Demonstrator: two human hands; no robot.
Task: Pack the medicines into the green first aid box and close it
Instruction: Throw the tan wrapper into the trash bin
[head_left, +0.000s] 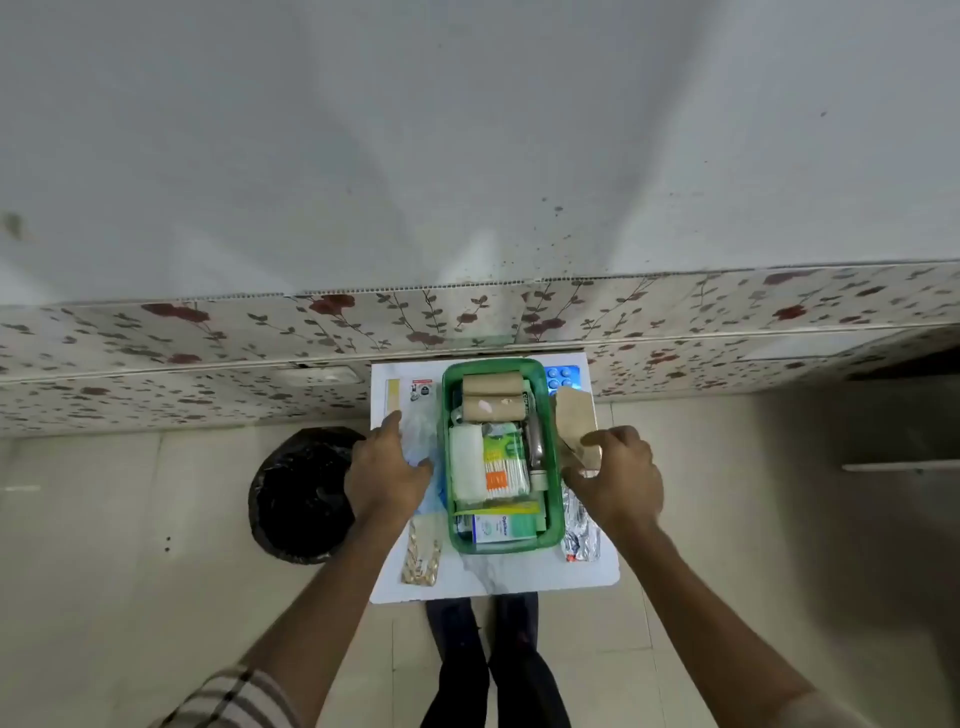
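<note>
The green first aid box (557, 499) stands open in the middle of a small white table (519, 577), filled with brown bandage rolls, white gauze, cotton swabs and a small medicine carton. My left hand (387, 467) rests left of the box on a clear plastic packet (418, 428), fingers spread. My right hand (618, 478) is just right of the box, pinching a tan packet (574, 415). A gold blister strip (422, 558) lies at the front left, a silver strip (581, 535) at the front right, a blue blister pack (563, 375) at the back right.
A small red-and-white sachet (421, 388) and a yellow strip (392, 392) lie at the table's back left. A black-lined bin (301, 493) stands on the floor to the left. A floral-tiled wall runs behind the table. My legs show below the table's front edge.
</note>
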